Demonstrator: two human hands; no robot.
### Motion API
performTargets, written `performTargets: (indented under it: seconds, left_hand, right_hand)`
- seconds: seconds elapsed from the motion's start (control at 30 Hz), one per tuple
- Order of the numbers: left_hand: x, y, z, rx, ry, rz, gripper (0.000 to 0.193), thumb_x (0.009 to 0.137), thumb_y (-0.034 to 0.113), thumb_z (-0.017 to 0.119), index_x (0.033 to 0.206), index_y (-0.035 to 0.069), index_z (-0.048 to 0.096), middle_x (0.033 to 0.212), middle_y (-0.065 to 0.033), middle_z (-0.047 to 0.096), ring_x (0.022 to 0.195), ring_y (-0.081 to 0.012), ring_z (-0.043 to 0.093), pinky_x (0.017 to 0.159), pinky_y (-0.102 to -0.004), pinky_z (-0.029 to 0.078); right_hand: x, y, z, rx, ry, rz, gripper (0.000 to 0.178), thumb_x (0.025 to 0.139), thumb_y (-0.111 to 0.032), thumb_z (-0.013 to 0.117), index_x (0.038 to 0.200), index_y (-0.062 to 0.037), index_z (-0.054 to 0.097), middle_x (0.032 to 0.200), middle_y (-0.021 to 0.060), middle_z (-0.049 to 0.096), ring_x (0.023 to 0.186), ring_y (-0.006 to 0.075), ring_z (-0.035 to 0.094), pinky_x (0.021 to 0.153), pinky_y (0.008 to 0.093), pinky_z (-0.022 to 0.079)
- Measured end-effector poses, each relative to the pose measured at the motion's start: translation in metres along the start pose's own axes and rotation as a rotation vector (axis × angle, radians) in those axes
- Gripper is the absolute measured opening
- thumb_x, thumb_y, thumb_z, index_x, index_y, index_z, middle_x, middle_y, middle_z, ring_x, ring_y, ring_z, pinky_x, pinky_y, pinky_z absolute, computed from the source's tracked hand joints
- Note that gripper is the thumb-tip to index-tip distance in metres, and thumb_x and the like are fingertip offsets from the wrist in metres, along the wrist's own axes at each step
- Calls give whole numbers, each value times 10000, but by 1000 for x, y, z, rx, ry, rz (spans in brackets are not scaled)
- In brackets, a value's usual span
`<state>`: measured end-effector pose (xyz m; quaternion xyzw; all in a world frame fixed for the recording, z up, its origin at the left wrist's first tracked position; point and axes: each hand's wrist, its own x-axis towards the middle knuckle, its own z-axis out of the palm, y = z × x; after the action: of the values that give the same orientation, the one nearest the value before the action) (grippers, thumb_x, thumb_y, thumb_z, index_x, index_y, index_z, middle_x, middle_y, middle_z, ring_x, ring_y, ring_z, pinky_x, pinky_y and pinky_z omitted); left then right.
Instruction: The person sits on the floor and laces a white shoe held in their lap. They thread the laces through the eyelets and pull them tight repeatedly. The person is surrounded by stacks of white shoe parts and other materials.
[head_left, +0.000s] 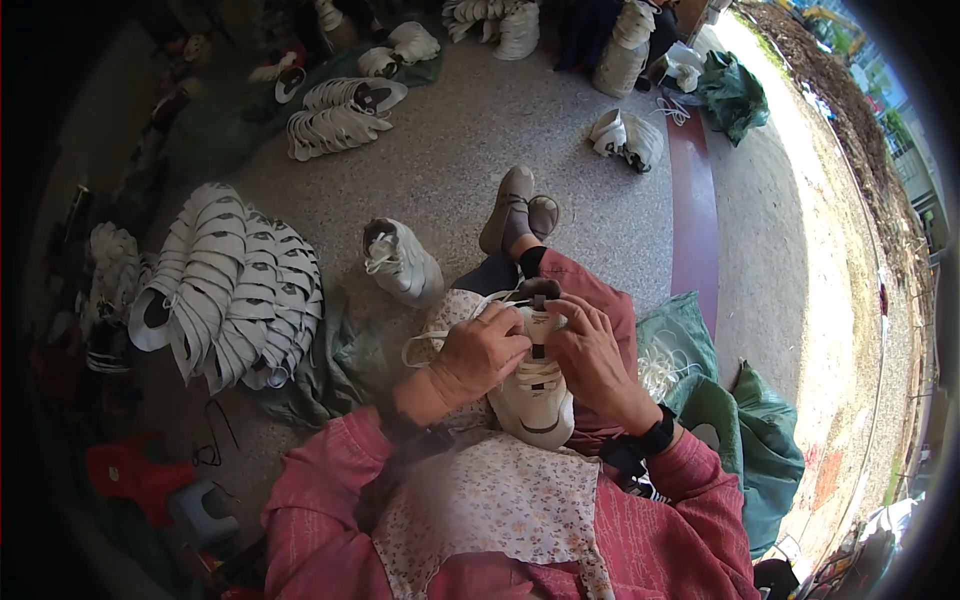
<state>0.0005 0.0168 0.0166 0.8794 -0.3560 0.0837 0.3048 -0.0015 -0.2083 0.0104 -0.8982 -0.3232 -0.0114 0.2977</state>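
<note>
A white sneaker (pixel 535 412) lies across my lap with its toe toward me. Cream laces (pixel 540 374) cross its lower eyelets. My left hand (pixel 478 352) is closed at the left side of the tongue, pinching the shoelace, and a loose loop of it (pixel 420 347) hangs out to the left. On the opposite side, my right hand (pixel 594 358) has bent fingers gripping the sneaker's upper by the eyelets; whether lace is between those fingertips is hidden. Another laced white sneaker (pixel 403 264) sits on the floor beyond my left hand.
Nested white shoe uppers (pixel 232 275) are piled on the left. Near my right arm are a green sack (pixel 765 440) and a bundle of white laces (pixel 660 370). A red stool (pixel 135 478) stands at lower left; a pair of white shoes (pixel 627 138) lies farther off.
</note>
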Motion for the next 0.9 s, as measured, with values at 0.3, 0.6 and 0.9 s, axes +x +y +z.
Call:
performTargets:
  seconds: [0.3,0.6,0.9]
  left_hand:
    - [13,-5,8,-47,-161,33,163,870,121,651,984,22,589,1109,-132,528,1064,-323,549,844,-418,524]
    - [14,16,-7,-38,-122,-59,259,833,174,727,1006,47,582,1134,-132,511,1106,-329,528,835,-423,530]
    - [6,4,1,29,-127,-11,152,812,213,739,855,102,645,778,-38,617,747,-247,614,634,-376,519]
  right_hand:
    - [7,30,-18,332,-267,59,112,970,-156,597,1004,-61,645,1482,154,433,1379,353,399,1123,463,285]
    - [7,32,-22,339,-288,42,201,1023,-222,519,1048,-52,623,1465,180,425,1377,350,393,1118,449,291]
    - [9,22,-14,218,-198,49,155,968,-178,582,1001,-28,606,1405,200,475,1322,377,445,1081,453,344]
